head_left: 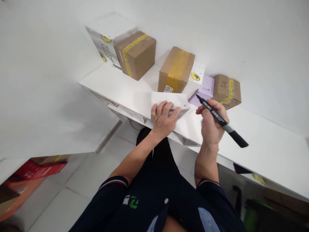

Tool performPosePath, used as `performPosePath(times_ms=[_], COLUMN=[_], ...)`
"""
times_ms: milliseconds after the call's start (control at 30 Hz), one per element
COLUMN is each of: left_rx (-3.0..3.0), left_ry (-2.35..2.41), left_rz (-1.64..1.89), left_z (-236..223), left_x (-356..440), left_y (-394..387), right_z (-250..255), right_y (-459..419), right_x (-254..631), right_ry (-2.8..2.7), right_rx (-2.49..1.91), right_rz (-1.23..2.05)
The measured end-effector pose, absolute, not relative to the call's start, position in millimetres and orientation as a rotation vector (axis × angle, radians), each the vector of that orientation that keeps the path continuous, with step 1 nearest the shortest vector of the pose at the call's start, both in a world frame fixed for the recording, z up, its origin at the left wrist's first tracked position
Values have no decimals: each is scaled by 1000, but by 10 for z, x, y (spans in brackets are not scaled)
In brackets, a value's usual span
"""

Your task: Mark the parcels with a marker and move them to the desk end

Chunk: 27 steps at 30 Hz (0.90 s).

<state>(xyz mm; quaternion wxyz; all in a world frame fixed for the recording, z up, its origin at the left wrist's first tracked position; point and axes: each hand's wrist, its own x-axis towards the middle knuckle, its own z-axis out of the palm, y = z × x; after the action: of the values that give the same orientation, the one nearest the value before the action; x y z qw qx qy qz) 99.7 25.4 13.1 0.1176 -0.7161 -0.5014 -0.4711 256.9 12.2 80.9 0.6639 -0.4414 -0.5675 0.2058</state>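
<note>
My left hand [165, 119] lies over a white stack, possibly of cards or paper [166, 96], with its fingers curled over the near side. Thin layers show along the stack's right side, and a small round mark or hole is near its right corner. To the right, my right hand [213, 124] is closed around a black marker pen [214, 114]. The pen's dark narrow end points up and left, above the shelf and apart from the stack. Its thicker black end sticks out toward the lower right.
Along the wall on the white desk [260, 135] stand a taped brown box [145, 58], another brown box [177, 67], a smaller one [227, 90], a purple box [207, 85] and white avocado-print boxes [196, 75]. A red box [41, 169] is low at left.
</note>
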Motion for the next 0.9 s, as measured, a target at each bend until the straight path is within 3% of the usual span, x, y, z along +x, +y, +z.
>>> performPosePath(times_ms=[400, 900], left_rx=[-1980, -2021], left_ry=[-1350, -1392], left_rz=[-1475, -1426], left_z=[72, 46], left_x=[998, 974], left_y=[299, 314], right_z=[637, 841], right_y=[313, 296], right_x=[2361, 2311], right_ry=[-1448, -1711], right_rx=[-1120, -1242], right_rz=[232, 46])
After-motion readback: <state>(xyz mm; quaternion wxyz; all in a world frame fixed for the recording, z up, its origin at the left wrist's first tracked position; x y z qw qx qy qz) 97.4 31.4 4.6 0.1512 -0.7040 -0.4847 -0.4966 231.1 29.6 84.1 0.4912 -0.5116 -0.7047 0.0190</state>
